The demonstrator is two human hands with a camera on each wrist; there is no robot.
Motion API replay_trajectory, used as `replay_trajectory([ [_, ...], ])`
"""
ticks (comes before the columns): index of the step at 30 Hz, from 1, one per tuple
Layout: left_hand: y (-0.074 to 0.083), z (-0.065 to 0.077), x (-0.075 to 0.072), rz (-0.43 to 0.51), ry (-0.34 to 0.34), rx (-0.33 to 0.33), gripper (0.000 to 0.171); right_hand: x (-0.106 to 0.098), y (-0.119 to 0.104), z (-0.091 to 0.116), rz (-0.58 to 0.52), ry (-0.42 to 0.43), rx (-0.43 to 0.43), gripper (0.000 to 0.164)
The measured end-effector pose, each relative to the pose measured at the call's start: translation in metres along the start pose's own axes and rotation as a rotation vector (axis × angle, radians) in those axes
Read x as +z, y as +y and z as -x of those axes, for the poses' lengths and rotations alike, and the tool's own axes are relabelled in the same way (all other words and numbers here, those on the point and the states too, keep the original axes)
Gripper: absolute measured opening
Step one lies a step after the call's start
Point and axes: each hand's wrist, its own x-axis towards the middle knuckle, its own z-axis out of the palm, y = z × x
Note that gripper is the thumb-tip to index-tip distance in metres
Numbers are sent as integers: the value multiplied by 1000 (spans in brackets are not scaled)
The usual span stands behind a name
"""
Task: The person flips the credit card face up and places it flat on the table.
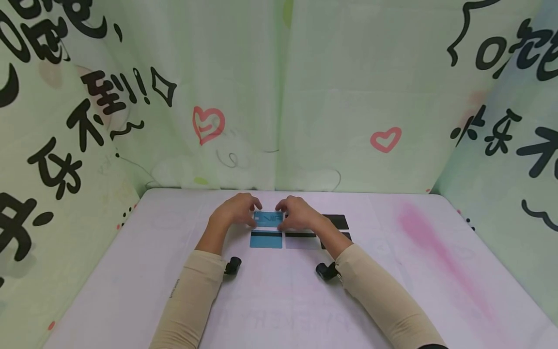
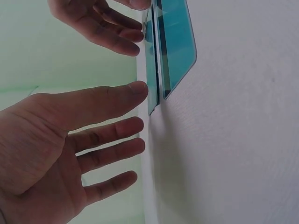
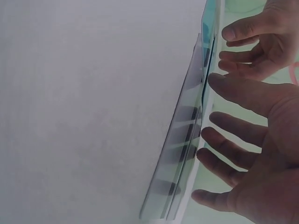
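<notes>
A blue card with "VIP" lettering [image 1: 268, 219] lies flat on the table between my two hands. My left hand [image 1: 236, 209] is at its left edge, the thumb tip touching the card and the other fingers loosely extended, as the left wrist view shows. On the opposite side my right hand [image 1: 300, 213] has its thumb at the right edge, fingers spread and relaxed [image 3: 233, 154]. Just below lies a blue card with a black stripe [image 1: 266, 240]. Beside that is a pale card with a black stripe [image 1: 302, 242]. My right hand and forearm hide parts of the cards at right.
Two dark cards, one upper [image 1: 337, 221] and one lower [image 1: 347, 235], lie partly behind my right forearm. The white table [image 1: 279, 300] has a pink stain on its right. Printed pale green curtains [image 1: 305, 97] enclose the back and sides.
</notes>
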Motion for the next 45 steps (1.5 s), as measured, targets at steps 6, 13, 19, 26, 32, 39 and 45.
replay_trajectory([
  [6, 4, 6, -2, 24, 11, -8, 49, -5, -4, 7, -8, 7, -9, 55],
  [13, 8, 12, -5, 12, 15, 40, 45, -8, -9, 16, -9, 38, -68, 54],
  [19, 10, 19, -6, 25, 7, 13, 43, -8, -15, 22, -30, 58, -63, 53],
  [26, 16, 27, -8, 49, -24, -9, 41, -6, -18, 30, -70, 41, -38, 53],
  [32, 18, 33, -5, 38, -62, 7, 40, 0, -14, 38, -103, 32, -33, 51],
  [39, 19, 37, 0, 16, -94, 23, 40, 1, -11, 45, -93, 22, -62, 50],
  [45, 20, 37, 1, 9, -89, 20, 42, -4, -12, 46, -96, 23, -92, 47],
])
